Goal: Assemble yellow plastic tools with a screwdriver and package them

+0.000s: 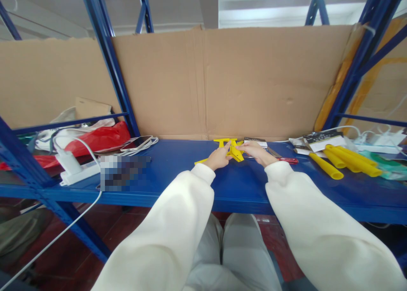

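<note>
A yellow plastic piece (235, 152) with several arms lies near the back of the blue shelf, between my two hands. My left hand (218, 157) is closed on its left side, with a yellow part showing under the fingers and out past the wrist. From the right, my right hand (254, 150) pinches the piece's edge with thumb and fingers. Just beyond my right hand lies a red-handled tool (288, 160), its shaft partly hidden by the hand. Behind it is a small black and white box (255, 142).
Several yellow tubes (326, 166) lie at the right, beside black and white boxes (324, 139). A white power strip (81, 172), a phone (136, 143) and coiled cable are at the left. Cardboard (254, 83) stands behind the blue shelf (171, 172).
</note>
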`<state>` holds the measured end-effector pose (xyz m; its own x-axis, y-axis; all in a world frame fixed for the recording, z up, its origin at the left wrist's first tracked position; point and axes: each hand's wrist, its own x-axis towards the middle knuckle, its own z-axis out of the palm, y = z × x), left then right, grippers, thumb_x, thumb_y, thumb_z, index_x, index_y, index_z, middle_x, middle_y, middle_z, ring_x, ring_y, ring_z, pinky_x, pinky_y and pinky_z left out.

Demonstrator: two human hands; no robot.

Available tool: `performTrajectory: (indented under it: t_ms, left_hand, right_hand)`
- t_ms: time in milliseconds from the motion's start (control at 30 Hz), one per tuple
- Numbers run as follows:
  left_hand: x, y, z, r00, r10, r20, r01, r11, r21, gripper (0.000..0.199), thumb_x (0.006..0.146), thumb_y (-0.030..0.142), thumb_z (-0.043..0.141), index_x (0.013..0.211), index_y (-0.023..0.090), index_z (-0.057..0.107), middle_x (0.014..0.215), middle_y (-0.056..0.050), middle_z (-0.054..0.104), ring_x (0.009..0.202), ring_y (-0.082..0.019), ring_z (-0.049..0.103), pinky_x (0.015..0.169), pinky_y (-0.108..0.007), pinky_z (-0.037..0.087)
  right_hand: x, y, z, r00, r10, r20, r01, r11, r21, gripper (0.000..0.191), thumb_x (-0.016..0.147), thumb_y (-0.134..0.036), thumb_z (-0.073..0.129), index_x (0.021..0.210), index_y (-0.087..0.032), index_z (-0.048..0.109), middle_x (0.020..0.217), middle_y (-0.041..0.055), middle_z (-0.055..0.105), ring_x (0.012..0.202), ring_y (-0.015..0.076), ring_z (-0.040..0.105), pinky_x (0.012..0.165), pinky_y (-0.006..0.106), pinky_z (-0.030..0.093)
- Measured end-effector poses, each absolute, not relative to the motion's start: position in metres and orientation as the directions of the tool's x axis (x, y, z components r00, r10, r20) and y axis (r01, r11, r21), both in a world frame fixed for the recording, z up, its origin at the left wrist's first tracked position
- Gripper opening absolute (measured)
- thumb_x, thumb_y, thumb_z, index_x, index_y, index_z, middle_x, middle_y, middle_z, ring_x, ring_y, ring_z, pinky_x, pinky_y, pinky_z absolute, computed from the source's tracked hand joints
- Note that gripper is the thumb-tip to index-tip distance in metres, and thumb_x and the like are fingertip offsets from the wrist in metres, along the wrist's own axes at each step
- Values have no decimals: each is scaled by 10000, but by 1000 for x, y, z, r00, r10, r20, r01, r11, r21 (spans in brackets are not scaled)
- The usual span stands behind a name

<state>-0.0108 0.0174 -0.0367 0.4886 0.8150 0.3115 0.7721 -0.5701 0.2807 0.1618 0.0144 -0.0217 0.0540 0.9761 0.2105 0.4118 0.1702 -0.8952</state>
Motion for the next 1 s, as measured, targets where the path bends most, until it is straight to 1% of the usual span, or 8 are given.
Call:
performTrajectory:
  t_ms: [167, 433, 600, 833, 1000]
  left_hand:
    - [-11, 17, -36, 484, 821, 303, 779, -562, 278, 738, 947, 219, 596, 1592, 137, 246, 1318, -195, 657, 1251, -263, 628, 1046, -362, 464]
    - [-10, 19, -38, 489, 814, 313, 775, -570, 272, 761, 938, 234, 613, 1592, 146, 235, 1324, -191, 656, 1229, -257, 637, 1016, -347, 477]
    - [-10, 18, -37, 482, 821, 307, 777, -562, 282, 762, 934, 234, 615, 1594, 157, 241, 1326, -182, 652, 1232, -264, 634, 1010, -350, 480]
    - [-8, 15, -35, 475, 826, 303, 775, -556, 301, 762, 939, 226, 609, 1599, 140, 237, 1294, -179, 667, 1228, -262, 633, 1012, -346, 477]
    - [-9, 14, -34, 476, 827, 299, 777, -555, 298, 766, 938, 230, 608, 1603, 150, 234, 1299, -170, 665, 1223, -259, 635, 1005, -342, 479]
  right_hand:
    - [160, 16, -24, 79, 971, 226, 437, 170, -883, 343, 555, -457, 816, 531, -173, 626, 519, -31, 536, 581, 126, 466, 561, 271, 362]
    - [157, 19, -27, 110, 963, 245, 469, 167, -867, 280, 596, -393, 818, 554, -160, 668, 596, 7, 627, 636, 147, 547, 640, 278, 442]
    - [156, 19, -26, 121, 961, 248, 496, 158, -854, 294, 616, -389, 814, 521, -171, 642, 569, 0, 615, 614, 143, 540, 600, 266, 431]
    - [148, 15, -24, 175, 957, 232, 445, 134, -885, 347, 623, -375, 829, 476, -182, 582, 557, -8, 590, 589, 121, 507, 582, 253, 419]
    - [148, 16, -26, 165, 953, 253, 460, 153, -875, 358, 640, -377, 815, 481, -186, 557, 553, -18, 567, 580, 115, 498, 572, 249, 412]
